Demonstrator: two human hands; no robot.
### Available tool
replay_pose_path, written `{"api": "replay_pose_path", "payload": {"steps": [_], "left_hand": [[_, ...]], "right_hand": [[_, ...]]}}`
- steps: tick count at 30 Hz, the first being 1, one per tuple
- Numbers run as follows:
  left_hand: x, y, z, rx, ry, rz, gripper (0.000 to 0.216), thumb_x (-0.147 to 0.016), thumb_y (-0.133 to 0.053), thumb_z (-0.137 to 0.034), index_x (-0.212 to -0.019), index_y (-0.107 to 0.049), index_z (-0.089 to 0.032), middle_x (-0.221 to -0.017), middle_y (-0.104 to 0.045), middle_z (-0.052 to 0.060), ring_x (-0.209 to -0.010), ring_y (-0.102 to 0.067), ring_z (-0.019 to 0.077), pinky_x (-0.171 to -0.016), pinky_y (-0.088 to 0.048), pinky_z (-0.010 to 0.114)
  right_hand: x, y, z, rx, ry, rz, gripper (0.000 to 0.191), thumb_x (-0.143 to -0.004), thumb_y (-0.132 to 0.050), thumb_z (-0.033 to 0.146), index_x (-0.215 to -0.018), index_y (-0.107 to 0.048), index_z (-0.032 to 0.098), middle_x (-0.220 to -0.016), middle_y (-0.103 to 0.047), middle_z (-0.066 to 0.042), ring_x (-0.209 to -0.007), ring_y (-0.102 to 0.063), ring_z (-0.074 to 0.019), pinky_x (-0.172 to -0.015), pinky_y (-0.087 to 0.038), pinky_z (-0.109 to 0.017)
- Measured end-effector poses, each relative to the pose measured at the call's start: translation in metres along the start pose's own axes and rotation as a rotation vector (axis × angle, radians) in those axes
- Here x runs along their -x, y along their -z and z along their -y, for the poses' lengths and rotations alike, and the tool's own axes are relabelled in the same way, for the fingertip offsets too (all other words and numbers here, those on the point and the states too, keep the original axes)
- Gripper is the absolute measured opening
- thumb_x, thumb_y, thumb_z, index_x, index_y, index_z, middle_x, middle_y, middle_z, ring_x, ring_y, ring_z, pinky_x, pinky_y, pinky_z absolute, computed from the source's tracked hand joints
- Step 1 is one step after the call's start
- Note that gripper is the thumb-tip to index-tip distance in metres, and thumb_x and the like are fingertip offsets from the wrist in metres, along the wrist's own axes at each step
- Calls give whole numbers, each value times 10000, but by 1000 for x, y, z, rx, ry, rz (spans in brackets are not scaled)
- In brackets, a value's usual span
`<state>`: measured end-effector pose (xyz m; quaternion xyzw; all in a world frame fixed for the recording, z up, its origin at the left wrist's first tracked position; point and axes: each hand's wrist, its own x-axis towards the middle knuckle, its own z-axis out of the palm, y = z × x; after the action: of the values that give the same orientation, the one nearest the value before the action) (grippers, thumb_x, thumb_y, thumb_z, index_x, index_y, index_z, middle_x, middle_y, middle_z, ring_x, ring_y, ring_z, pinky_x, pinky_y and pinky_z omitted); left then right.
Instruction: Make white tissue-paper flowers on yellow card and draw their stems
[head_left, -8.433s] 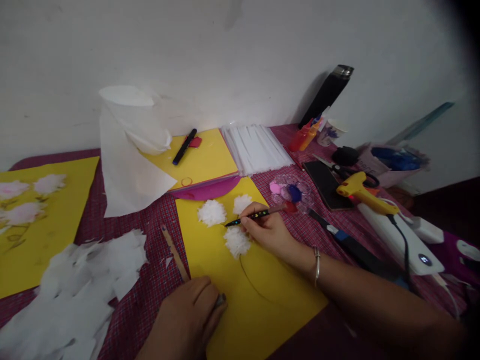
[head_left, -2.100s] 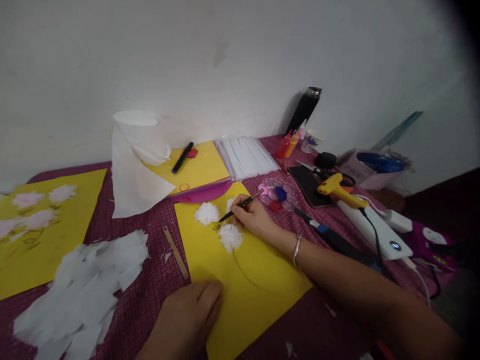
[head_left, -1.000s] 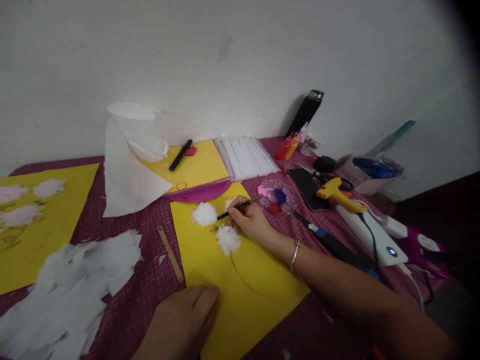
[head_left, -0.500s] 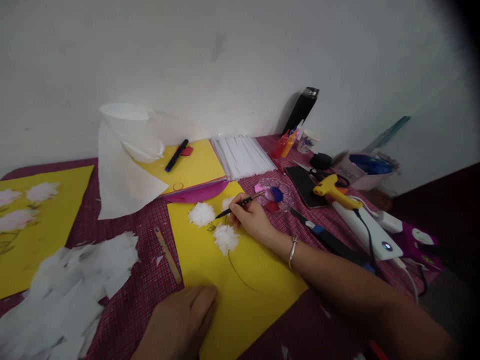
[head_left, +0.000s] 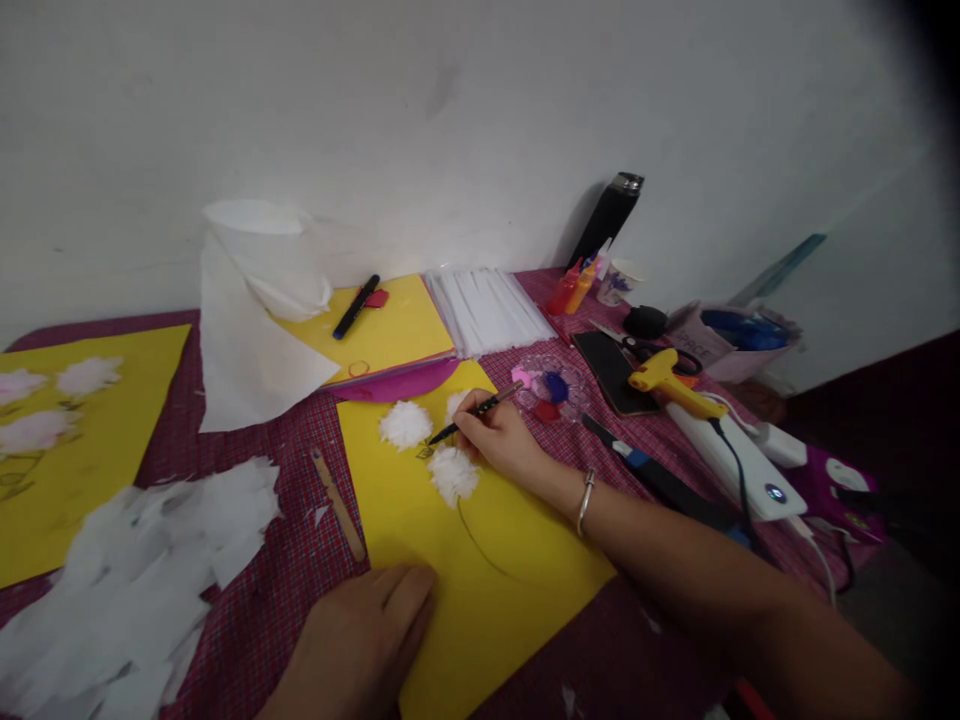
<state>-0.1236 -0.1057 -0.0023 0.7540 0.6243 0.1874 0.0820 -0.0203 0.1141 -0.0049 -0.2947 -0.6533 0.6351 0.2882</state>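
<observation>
My right hand (head_left: 499, 435) pinches a slim black pen-like tool (head_left: 480, 408) with small light marks along its shaft and a brownish far end. Its dark point touches or nearly touches a yellow sheet (head_left: 510, 590), beside a small dark leaf-like drawing (head_left: 424, 452). Around the point sit fluffy white paper flowers, one on the left (head_left: 406, 425) and one below (head_left: 454, 474); another is partly hidden behind my fingers. A thin curved stem line (head_left: 476, 545) runs down from the lower flower. My left hand (head_left: 360, 635) rests on the sheet's lower left edge, fingers lying together, their tips hidden.
Torn white paper (head_left: 142, 590) and a wooden stick (head_left: 337, 505) lie on the left. A paint palette (head_left: 570, 385), craft knife (head_left: 660, 480), yellow glue gun (head_left: 667, 380), scissors (head_left: 660, 352), and black bottle (head_left: 607, 215) stand or lie right. Another flowered yellow sheet (head_left: 142, 400) is far left.
The tool's point has shifted slightly down and left, closer to the leaf-like drawing. My left hand stays on the sheet; the view has shifted a little.
</observation>
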Motion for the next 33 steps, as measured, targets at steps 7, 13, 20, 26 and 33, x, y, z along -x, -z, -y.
{"api": "replay_pose_path", "payload": {"steps": [7,13,20,26,33], "left_hand": [[0,-1,1,-26,-7,-4,192,-945,-382,-189,-923,-572,-204,-708,-639,4,-604,-621,126,-561,-503,203],[1,-1,1,-39,1,44,167,-933,-402,-181,-883,-558,-213,-702,-640,-4,-593,-626,143,-532,-493,223],[0,1,1,-63,18,101,171,-939,-391,-168,-947,-555,-215,-762,-668,1,-646,-655,158,-565,-520,245],[1,-1,2,-63,-6,38,195,-950,-382,-202,-931,-575,-209,-750,-673,12,-632,-647,136,-575,-519,213],[2,-2,1,-38,13,40,176,-947,-400,-211,-937,-575,-208,-748,-669,7,-624,-646,149,-559,-526,239]], "right_hand": [[0,1,-1,24,19,2,124,-814,-521,303,-757,-473,203,-504,-520,73,-403,-453,-76,-404,-350,-188],[0,-1,1,38,1,17,108,-802,-523,293,-769,-472,204,-510,-509,76,-401,-443,-77,-395,-333,-191],[0,0,-2,58,8,-24,107,-825,-502,276,-749,-472,207,-505,-517,72,-402,-460,-84,-393,-346,-192],[-1,0,-2,61,8,-51,106,-836,-499,277,-764,-467,208,-510,-526,72,-399,-472,-86,-397,-359,-193],[-1,-1,-2,66,15,-66,113,-843,-499,294,-780,-469,205,-520,-508,73,-402,-479,-87,-390,-350,-190]]}}
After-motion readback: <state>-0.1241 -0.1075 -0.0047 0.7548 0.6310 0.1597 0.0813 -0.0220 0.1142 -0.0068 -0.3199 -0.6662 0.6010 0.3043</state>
